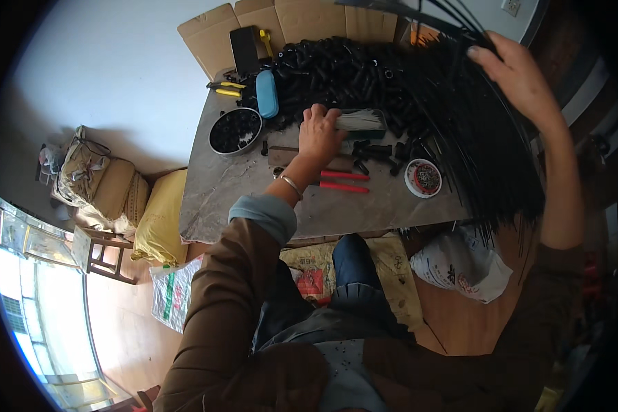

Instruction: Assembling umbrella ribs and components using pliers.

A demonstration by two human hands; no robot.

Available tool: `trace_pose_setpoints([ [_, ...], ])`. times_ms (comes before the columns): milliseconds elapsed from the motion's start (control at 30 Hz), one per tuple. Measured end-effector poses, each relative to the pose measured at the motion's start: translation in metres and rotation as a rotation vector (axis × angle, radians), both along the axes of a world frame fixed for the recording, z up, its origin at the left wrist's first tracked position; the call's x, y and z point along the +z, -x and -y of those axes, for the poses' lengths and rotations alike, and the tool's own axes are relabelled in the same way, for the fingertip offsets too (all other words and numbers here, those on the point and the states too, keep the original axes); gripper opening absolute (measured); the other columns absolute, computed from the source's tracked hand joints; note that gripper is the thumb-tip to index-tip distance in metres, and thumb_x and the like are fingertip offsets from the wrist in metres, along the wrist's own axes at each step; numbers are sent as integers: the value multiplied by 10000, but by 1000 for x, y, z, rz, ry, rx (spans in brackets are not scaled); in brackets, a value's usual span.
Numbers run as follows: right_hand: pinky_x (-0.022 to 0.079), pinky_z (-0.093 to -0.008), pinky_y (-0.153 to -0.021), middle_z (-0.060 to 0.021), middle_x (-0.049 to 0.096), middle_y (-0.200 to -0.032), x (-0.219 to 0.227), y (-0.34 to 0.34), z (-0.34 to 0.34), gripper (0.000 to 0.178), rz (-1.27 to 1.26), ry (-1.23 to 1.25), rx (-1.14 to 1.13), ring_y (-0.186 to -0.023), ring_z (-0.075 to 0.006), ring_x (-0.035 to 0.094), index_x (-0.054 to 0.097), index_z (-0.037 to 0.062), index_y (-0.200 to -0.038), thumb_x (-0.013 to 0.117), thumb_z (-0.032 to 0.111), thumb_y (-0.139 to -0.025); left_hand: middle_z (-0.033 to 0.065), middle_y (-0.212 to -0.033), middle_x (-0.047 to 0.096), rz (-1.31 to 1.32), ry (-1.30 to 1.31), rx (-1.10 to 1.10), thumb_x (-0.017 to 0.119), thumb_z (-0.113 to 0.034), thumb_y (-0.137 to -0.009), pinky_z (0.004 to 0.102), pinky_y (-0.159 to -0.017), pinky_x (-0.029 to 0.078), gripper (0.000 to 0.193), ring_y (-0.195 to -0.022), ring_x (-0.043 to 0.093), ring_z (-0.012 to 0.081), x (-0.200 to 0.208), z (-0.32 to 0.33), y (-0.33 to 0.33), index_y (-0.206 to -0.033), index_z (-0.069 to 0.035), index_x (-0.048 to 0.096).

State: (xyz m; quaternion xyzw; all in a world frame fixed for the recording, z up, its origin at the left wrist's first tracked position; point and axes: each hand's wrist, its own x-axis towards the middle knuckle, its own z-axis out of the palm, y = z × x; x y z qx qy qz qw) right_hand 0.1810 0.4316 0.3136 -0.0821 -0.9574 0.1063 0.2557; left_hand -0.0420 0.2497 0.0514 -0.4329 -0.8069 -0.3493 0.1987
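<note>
My left hand [319, 134] is over the middle of the table, its fingers curled down at the left end of a dark green box [365, 134] of thin pale strips [360, 119]. What its fingertips hold, if anything, is hidden. Raised at the far right, my right hand [518, 72] is closed on long thin black strips [460, 31]. Below it spreads a large bundle of similar black strips [481, 144], hanging over the table's right edge. Pliers with red handles [345, 187] lie near my left wrist, beside a brown block [281, 156].
Black tubular parts [323, 72] are heaped at the back before cardboard [312, 24]. Around them are a bowl of small black pieces [235, 130], a blue case [267, 94], yellow-handled pliers [226, 88] and a white dish of metal bits [423, 178]. Sacks [161, 220] and a stool [106, 254] stand left.
</note>
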Motion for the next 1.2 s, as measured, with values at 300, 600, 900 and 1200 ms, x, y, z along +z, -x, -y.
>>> trace_pose_setpoints([
  [300,496,-470,-683,-249,630,-803,-51,33,92,268,60,142,166,-799,-420,631,573,-17,-916,612,243,-866,56,-1095,604,1279,-616,-866,510,-504,-958,297,-831,486,563,-1006,577,165,118,39,-136,-1227,-12,560],
  [600,455,-349,-627,-97,600,-775,-140,-4,183,229,249,708,318,-694,-180,569,566,12,-990,601,231,-933,13,-637,447,1361,-1258,-594,589,-366,-939,309,-531,430,322,-569,470,142,148,117,-97,-879,-57,526],
  [900,440,-337,-559,-88,562,-689,-79,71,258,185,-548,797,692,-611,-164,545,522,12,-929,543,192,-966,-7,-616,470,572,-755,-391,513,-400,-978,229,-473,373,392,-518,447,75,289,162,-139,-984,-10,559],
  [1200,465,-463,-598,-243,606,-780,-214,94,269,214,-360,760,465,-761,-438,604,536,26,-987,518,238,-963,-18,-617,432,1146,-954,-446,558,-393,-949,253,-486,359,314,-525,413,109,156,158,-57,-832,-101,547],
])
